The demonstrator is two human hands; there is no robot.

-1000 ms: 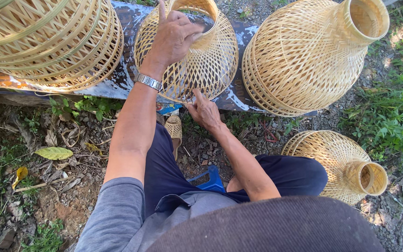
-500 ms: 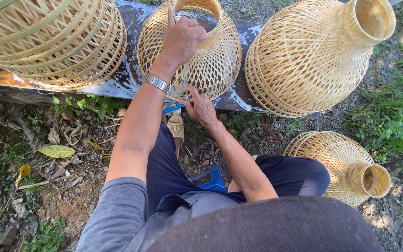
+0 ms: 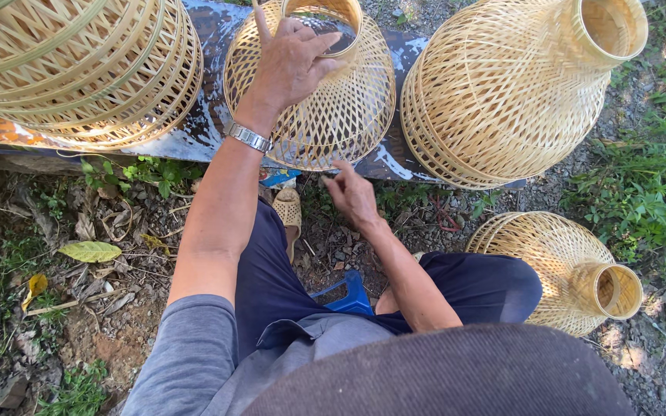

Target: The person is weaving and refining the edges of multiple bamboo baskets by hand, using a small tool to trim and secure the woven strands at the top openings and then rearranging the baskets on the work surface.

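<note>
A woven bamboo basket (image 3: pixel 333 115) with a narrow round neck lies on a dark sheet in front of me. My left hand (image 3: pixel 290 65), a metal watch on its wrist, rests on the basket's upper side near the neck, fingers spread over the weave. My right hand (image 3: pixel 352 196) hovers just below the basket's wide lower rim, fingers loosely curled; whether it pinches a thin strip I cannot tell. I sit low with my knees apart in dark trousers.
A large woven basket (image 3: pixel 79 69) lies at the left and another (image 3: pixel 510 85) at the right on the same dark sheet (image 3: pixel 210 131). A smaller basket (image 3: pixel 560 270) rests on the gravel by my right knee. A blue low stool (image 3: pixel 348 293) shows between my legs.
My left hand has slid slightly down and right over the basket near its neck. My right hand has dropped a little away from the basket's lower rim.
</note>
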